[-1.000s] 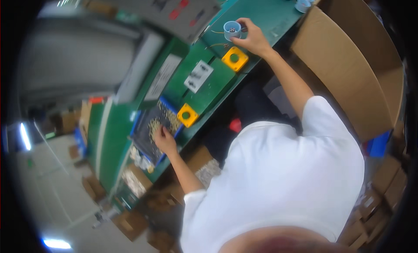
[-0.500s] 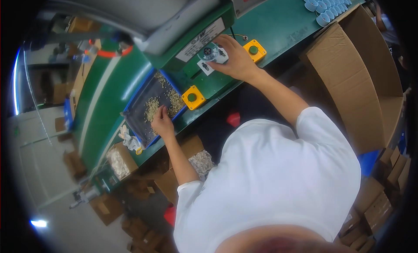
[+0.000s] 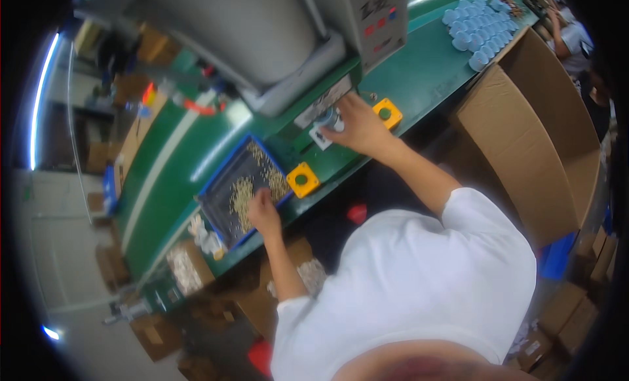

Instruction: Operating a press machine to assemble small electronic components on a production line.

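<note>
My right hand (image 3: 360, 127) reaches under the front edge of a grey and green machine (image 3: 327, 100), fingers curled round a small bluish cup-like part (image 3: 332, 120). The hand and the machine edge hide much of that part. Below it lies a white card with dark pictures (image 3: 320, 138). Over a blue-rimmed dark tray (image 3: 219, 209), my left hand (image 3: 264, 214) holds its fingertips pinched together among small beige pieces (image 3: 242, 199). Whether a piece sits between them is too blurred to see.
Yellow boxes with green buttons, one left (image 3: 302, 180) and one right (image 3: 387, 114), flank the machine front. Light-blue cups (image 3: 477, 34) crowd the far right bench. A large open cardboard box (image 3: 517, 152) stands right. A whitish glove (image 3: 205, 237) lies by the tray. Another person (image 3: 576, 43) is far right.
The whole view has shifted, so the bench appears lower. My right hand stays at the cup-like part, which now shows less. My left hand remains over the tray, fingertips still pinched.
</note>
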Demonstrator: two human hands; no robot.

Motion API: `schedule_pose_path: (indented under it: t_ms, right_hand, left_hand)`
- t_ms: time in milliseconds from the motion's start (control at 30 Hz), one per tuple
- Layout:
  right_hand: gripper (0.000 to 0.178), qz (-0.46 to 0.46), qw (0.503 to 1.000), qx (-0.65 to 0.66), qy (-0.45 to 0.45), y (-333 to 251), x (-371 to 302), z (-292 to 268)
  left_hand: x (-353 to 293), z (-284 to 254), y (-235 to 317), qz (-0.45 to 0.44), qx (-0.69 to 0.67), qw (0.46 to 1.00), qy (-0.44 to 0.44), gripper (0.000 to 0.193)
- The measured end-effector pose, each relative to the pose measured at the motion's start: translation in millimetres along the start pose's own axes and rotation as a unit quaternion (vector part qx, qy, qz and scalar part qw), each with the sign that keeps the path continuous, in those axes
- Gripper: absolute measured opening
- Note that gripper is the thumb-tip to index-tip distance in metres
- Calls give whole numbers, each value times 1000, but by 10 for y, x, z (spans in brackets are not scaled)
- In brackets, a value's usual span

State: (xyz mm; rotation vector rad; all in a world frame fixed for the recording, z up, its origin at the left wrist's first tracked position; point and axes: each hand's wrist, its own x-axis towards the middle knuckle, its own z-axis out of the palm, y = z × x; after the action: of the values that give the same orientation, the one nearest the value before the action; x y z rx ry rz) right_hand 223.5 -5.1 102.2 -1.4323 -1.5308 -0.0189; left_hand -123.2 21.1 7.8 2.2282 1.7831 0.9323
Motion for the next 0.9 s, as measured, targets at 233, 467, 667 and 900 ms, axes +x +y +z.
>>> schedule_pose_path:
  t_ms: [233, 467, 667, 900]
  right_hand:
    - [57, 125, 975, -24, -183, -255, 194, -188]
    - [44, -58, 998, -5, 4, 155, -35, -161]
    - [16, 27, 996, -68, 52, 989, -693, -394]
    - [10, -115, 982, -133, 74, 939, -599, -402]
  left_hand:
    - [-164, 246, 584, 187, -117, 973, 63, 12]
    - [-27, 229, 673, 320, -86, 942, 61, 11]
    - [-2, 147, 681, 334, -61, 940, 44, 12]
    - [29, 149, 686, 343, -46, 938, 30, 13]
